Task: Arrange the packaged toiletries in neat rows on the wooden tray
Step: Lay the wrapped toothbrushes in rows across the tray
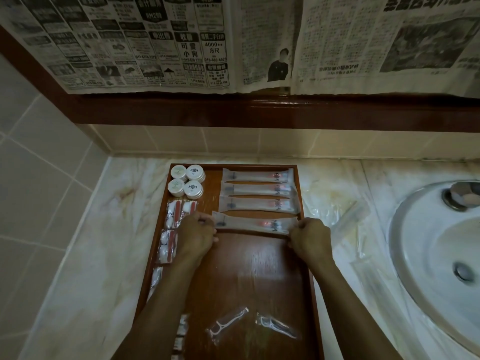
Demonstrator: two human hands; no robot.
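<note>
The left hand (195, 236) is pinching the left end of the fourth toothbrush packet (255, 224), lying across the wooden tray (306, 255) just below three others; the right hand (309, 239) is pinching its right end at the tray's right rim, bare wood lying below.

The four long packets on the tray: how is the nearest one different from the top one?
The nearest packet is held at both ends by the left hand and right hand; the top packet lies free. The nearest is slightly tilted; the top lies straight. Both are long, translucent, on the tray.
</note>
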